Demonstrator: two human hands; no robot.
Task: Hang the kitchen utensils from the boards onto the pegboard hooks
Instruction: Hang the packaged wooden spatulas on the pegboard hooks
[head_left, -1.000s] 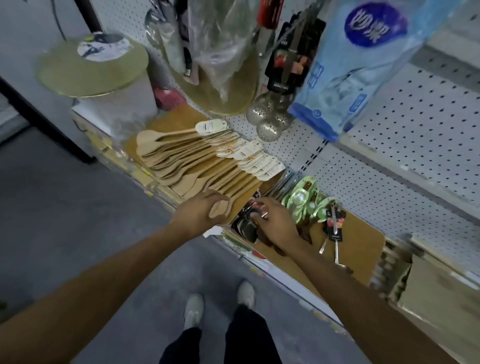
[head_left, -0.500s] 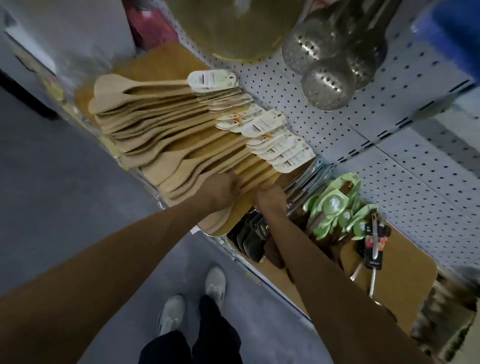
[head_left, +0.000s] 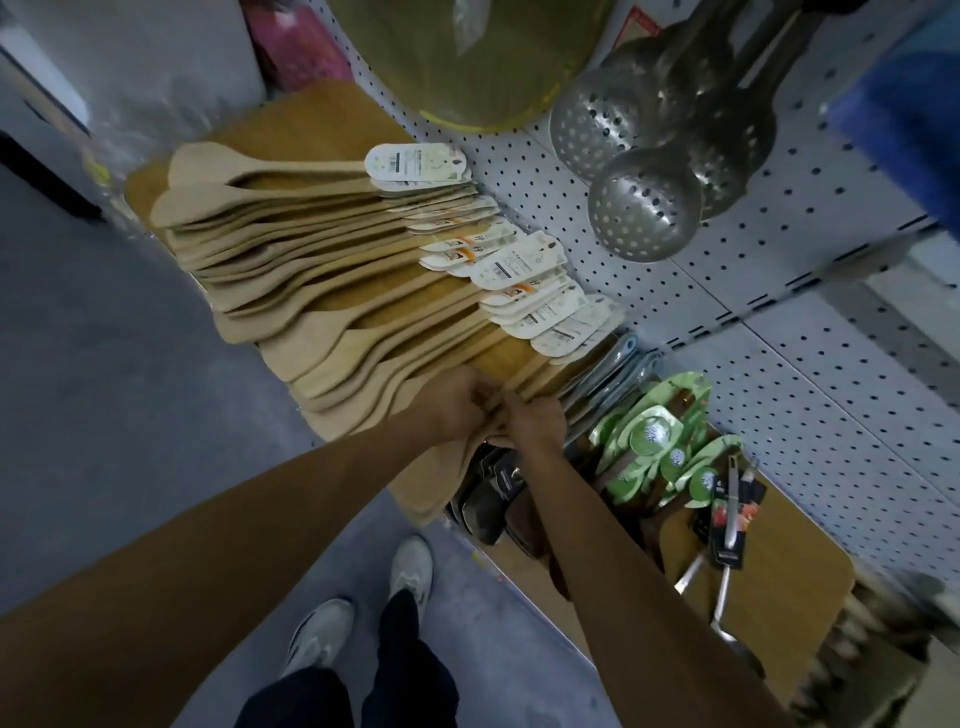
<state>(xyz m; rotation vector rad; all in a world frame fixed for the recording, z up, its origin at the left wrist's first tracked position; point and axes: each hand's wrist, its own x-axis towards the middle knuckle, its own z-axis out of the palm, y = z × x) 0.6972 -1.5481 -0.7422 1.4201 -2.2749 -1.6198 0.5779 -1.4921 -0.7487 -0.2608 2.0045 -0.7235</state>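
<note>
- Both hands are bunched on the near end of the spatulas (head_left: 332, 291) fanned out on the board (head_left: 322, 119). Left hand (head_left: 457, 402) is curled round a few handles, right hand (head_left: 535, 423) pinching them too, though I can't tell how many.
- Yank more than one and the overlapping pile probably slides off the edge.
- Tags (head_left: 519, 270) could snag each other.
- Ladles (head_left: 641, 205) already crowd the pegboard (head_left: 810, 395), so hooking might knock them.

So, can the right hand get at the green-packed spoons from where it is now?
Probably yes. The right hand is at the wooden spatulas, and the green-packed spoons lie just beside it on the board, uncovered on top. It seems busy gripping a spatula handle together with the left hand.
</note>
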